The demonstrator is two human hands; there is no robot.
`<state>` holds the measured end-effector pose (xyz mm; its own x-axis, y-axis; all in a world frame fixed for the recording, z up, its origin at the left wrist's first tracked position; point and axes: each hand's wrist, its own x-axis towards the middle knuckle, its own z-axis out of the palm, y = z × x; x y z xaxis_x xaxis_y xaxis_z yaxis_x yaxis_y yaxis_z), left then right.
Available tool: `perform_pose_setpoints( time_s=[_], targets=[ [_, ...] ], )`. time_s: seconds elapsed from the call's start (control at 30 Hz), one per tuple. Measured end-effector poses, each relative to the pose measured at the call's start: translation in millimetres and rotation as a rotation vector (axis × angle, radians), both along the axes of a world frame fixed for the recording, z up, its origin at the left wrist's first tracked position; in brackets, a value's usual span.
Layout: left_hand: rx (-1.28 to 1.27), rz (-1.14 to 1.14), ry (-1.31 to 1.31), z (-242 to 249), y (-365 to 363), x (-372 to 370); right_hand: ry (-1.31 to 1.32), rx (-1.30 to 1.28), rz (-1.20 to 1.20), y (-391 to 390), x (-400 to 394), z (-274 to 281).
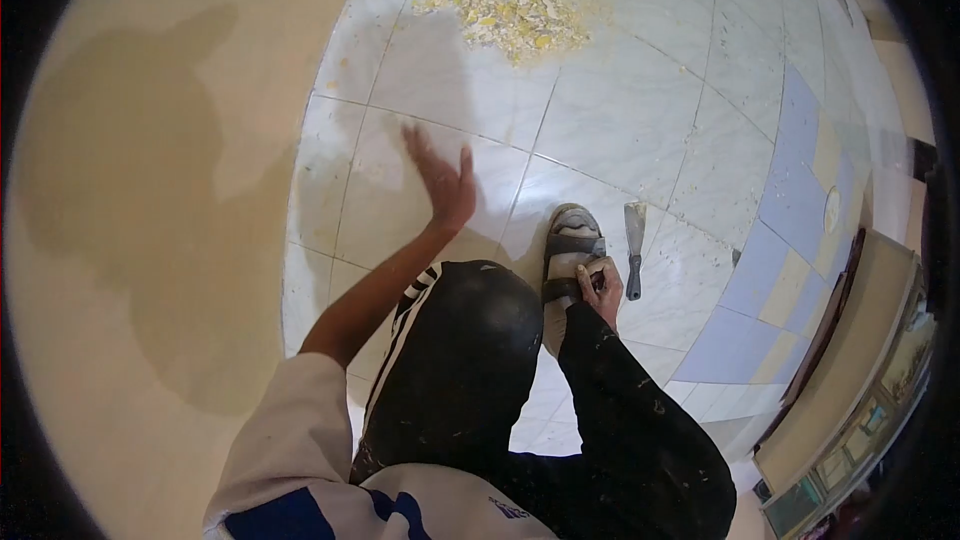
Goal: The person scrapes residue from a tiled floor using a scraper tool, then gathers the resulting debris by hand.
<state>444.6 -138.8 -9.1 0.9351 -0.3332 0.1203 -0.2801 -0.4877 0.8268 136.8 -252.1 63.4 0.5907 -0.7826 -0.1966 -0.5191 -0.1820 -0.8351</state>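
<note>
My left hand (441, 178) is held out over the tiled floor (620, 100), fingers stretched and thumb apart, slightly blurred, with nothing in it. By my foot, my right hand (602, 286) has its fingers curled at the side of a dusty dark sandal (573, 243), pinching at its strap. The exact grip is partly hidden by the fingers. Just right of that hand lies a scraper (635, 248), its blade pointing away from me and its dark handle towards me.
A heap of white and yellow chips (520, 15) lies on the floor ahead, with loose crumbs around it. A beige wall (150, 190) rises on the left. Blue and cream tiles (790, 250) are at the right, beside a cabinet with glass panes (850, 440).
</note>
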Motion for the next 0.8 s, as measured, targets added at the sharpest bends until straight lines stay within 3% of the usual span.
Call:
perform_pose_setpoints(
  time_s=[0.13,0.17,0.27,0.3,0.37,0.4,0.47,0.57,0.7,0.77,0.8],
  targets=[
    [0.348,0.096,-0.021,-0.7,21.4,-50.8,0.029,-0.006,0.033,-3.6,2.3,0.7],
    [0.285,0.1,-0.01,-5.6,12.3,-60.9,0.028,-0.009,0.038,-3.2,-1.9,-3.0],
    [0.46,0.114,0.0,-3.7,-51.6,-59.6,0.131,0.029,0.002,0.7,-6.1,-4.3],
    [0.629,0.155,-0.173,0.1,-76.2,-49.1,0.119,0.018,0.003,1.0,-8.6,-6.6],
    [0.507,0.158,-0.171,-4.7,-124.2,-19.4,0.09,-0.004,-0.007,3.2,-14.4,-13.1],
    [0.221,0.127,0.004,-10.4,-145.5,-3.1,0.07,-0.013,-0.014,5.5,-15.8,-14.5],
    [-0.118,0.252,0.051,4.9,-191.9,29.2,0.055,-0.019,-0.029,5.9,-14.2,-12.4],
    [-0.169,0.277,-0.01,-1.5,-233.4,63.8,0.062,-0.035,-0.061,10.3,-5.6,-6.0],
    [-0.321,0.024,-0.212,-10.4,-213.3,71.4,-0.014,-0.062,-0.122,15.9,-2.5,-2.3],
    [-0.289,0.14,0.012,30.9,-170.2,69.0,-0.016,-0.046,-0.14,18.3,-1.6,-2.7],
    [-0.385,0.175,-0.103,6.6,-144.9,81.6,-0.009,-0.027,-0.144,18.3,-3.7,-3.2]
  ],
)
